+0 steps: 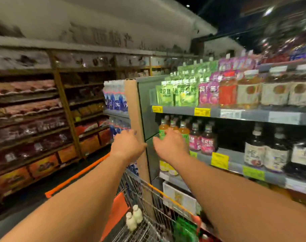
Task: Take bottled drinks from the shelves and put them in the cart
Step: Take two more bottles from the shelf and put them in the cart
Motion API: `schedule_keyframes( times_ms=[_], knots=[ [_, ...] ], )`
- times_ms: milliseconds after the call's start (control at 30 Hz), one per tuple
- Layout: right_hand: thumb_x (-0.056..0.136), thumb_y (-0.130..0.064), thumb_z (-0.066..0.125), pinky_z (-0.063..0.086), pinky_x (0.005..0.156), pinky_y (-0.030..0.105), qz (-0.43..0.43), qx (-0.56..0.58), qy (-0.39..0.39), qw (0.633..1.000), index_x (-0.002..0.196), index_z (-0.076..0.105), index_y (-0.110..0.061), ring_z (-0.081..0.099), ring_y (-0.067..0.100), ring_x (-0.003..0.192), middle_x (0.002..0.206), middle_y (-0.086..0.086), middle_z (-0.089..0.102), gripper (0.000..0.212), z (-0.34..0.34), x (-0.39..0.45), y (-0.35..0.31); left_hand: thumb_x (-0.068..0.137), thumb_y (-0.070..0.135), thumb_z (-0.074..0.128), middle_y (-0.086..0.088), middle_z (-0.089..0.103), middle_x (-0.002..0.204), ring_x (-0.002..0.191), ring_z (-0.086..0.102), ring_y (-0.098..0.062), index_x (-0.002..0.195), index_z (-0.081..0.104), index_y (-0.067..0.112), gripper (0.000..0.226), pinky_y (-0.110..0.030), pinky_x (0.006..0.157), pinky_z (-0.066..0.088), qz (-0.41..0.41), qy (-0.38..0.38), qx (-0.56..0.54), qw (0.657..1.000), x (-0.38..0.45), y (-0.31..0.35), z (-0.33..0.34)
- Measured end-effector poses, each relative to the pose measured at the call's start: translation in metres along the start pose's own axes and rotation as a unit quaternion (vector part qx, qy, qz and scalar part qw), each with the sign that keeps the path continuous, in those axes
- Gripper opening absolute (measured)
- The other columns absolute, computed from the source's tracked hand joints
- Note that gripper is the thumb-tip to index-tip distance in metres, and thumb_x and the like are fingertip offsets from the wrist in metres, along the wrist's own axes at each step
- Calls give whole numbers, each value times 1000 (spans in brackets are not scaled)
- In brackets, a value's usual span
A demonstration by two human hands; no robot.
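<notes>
Orange drink bottles with green labels (163, 131) stand at the left end of the middle shelf (236, 165). My right hand (169, 145) reaches up to them, fingers spread over the bottle fronts, gripping none. My left hand (128, 145) is stretched out beside the shelf's brown end panel (134, 109), fingers relaxed and holding nothing. The wire cart (154, 196) with orange trim is below my arms. Two small white bottles (134, 218) and a green pack (183, 229) lie inside it.
Pink-labelled bottles (201, 140) and dark bottles (274, 152) fill the same shelf to the right. Green and purple pouches (185, 92) sit on the shelf above. Blue water packs (115, 100) stand behind the end panel. Shelves of packaged goods (31, 123) line the aisle's left side.
</notes>
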State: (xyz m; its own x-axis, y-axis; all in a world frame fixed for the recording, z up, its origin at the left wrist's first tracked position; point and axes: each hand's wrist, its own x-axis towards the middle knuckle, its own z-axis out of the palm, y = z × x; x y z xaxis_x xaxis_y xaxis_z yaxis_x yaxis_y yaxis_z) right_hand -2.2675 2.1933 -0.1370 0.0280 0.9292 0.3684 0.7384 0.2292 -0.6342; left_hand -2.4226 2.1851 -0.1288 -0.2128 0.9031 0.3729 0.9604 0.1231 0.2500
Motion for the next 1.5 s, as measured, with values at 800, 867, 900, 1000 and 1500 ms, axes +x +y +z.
schedule_keyframes(
  times_ms=[800,867,900,1000,1500],
  knots=[
    [83,-49,50,46,73,37,185,-203,221,936,101,60,-11,61,37,96,104,16,62,43,-598,-280,316,84,51,66,-11,60,133,120,56,-32,138,53,17,64,-39,98,49,372,-101,-200,901,-300,613,-84],
    [79,-54,51,46,74,35,218,-201,257,920,108,61,-12,63,35,98,108,14,65,52,-639,-303,344,84,51,67,-11,60,133,118,57,-32,137,55,17,65,-39,96,50,396,-110,-216,886,-326,666,-86],
    [75,-59,50,47,76,36,238,-202,270,911,114,60,-12,63,34,100,111,13,65,62,-658,-313,357,83,52,69,-10,62,130,116,58,-31,135,57,18,64,-39,95,51,407,-115,-227,877,-340,691,-85],
    [72,-61,50,48,67,35,289,-221,290,885,105,58,-15,63,30,88,102,9,66,57,-710,-338,401,82,51,70,-8,60,134,121,57,-31,140,54,20,68,-39,99,50,444,-129,-251,850,-376,765,-80],
    [81,-54,51,41,54,30,397,-293,382,781,94,55,-19,55,16,71,87,0,61,38,-926,-439,567,81,42,68,-8,63,128,117,58,-32,130,59,18,55,-38,95,50,578,-170,-292,743,-504,1070,-60]
  ],
)
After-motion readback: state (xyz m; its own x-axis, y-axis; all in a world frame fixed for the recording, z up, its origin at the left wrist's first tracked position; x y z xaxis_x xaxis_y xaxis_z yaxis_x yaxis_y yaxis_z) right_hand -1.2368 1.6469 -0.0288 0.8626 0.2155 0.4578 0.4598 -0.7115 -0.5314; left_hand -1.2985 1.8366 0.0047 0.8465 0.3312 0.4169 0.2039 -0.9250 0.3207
